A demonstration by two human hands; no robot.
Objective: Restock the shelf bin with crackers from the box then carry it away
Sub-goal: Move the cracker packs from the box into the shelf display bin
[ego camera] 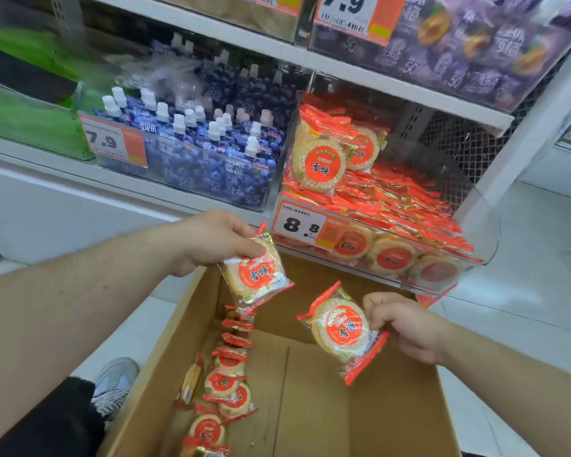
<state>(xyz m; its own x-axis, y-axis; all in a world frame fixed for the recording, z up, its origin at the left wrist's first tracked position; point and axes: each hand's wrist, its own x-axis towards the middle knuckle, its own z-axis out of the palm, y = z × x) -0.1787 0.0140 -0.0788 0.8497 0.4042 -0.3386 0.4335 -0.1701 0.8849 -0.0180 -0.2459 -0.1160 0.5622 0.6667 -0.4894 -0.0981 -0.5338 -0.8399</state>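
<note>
Left hand (216, 240) pinches a cracker packet (256, 275) by its top edge, fingers curled over it, packet hanging tilted above the far left corner of the cardboard box (360, 407). Right hand (401, 324) grips a second cracker packet (343, 328) by its right side — thumb and fingers wrapped on the wrapper, label face up, held over the middle of the box.

Both forearms reach forward from the bottom corners of the view, left one higher and nearer the shelf, right one lower.

Packets: clear wrapper, red sealed ends, round pale cracker, red circular label. A row of loose packets (226, 380) lies along the left wall inside the box; the rest of the box floor is bare cardboard.

Shelf bin (485, 232) — clear plastic, sits on the shelf just beyond the box, already packed with the same crackers, with an 8.8 price tag (299, 225) on its front. Blue spouted pouches (208, 150) fill the bin to its left.
</note>
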